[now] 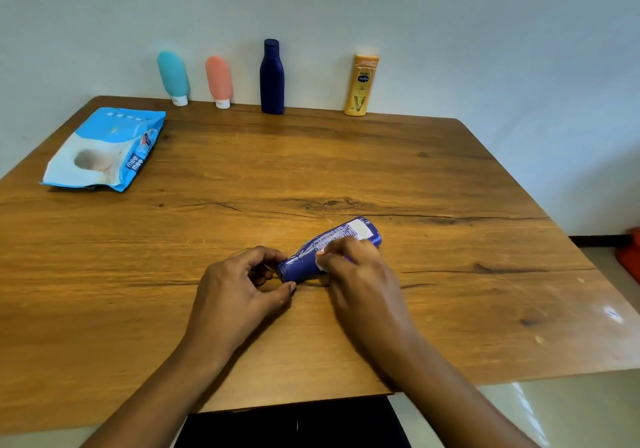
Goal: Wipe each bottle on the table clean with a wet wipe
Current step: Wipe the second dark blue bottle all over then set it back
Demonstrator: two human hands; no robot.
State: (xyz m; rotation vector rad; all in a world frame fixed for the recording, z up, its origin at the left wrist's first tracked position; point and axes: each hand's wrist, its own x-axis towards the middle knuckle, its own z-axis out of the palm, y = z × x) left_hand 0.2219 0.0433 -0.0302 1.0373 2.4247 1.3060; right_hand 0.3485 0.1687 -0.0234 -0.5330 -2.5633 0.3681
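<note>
A dark blue bottle with white print lies on its side on the wooden table, cap end toward me. My left hand pinches the cap end between thumb and fingers. My right hand presses a small white wet wipe against the bottle's body, fingers curled over it. Only a corner of the wipe shows. At the table's far edge against the wall stand a teal tube, a pink tube, a tall navy bottle and a yellow lotion bottle.
A blue and white wet wipe pack lies flat at the far left of the table. The wall runs right behind the row of bottles. An orange-red object sits on the floor at the right.
</note>
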